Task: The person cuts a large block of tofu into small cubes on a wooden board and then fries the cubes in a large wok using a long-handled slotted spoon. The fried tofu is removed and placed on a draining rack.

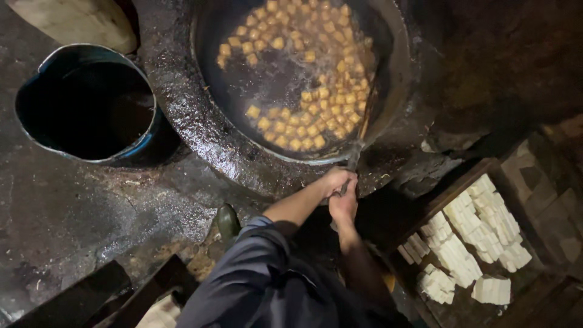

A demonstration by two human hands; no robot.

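A big dark wok (182, 91) holds hot oil with several golden fried cubes (316, 115) floating along its right and top sides. A long-handled utensil (366, 115) reaches into the wok's right side, its head hidden among the cubes. My left hand (335, 180) grips the handle's near end at the wok's front rim. My right hand (344, 208) grips the same handle just below it. Both forearms stretch forward from my dark blue sleeve.
A dark round bucket (85, 103) stands left of the wok on the wet, greasy floor. At the right, a wooden tray (452, 191) carries several white uncooked blocks (473, 243). A green boot (228, 222) shows below the wok. Wooden planks (91, 297) lie bottom left.
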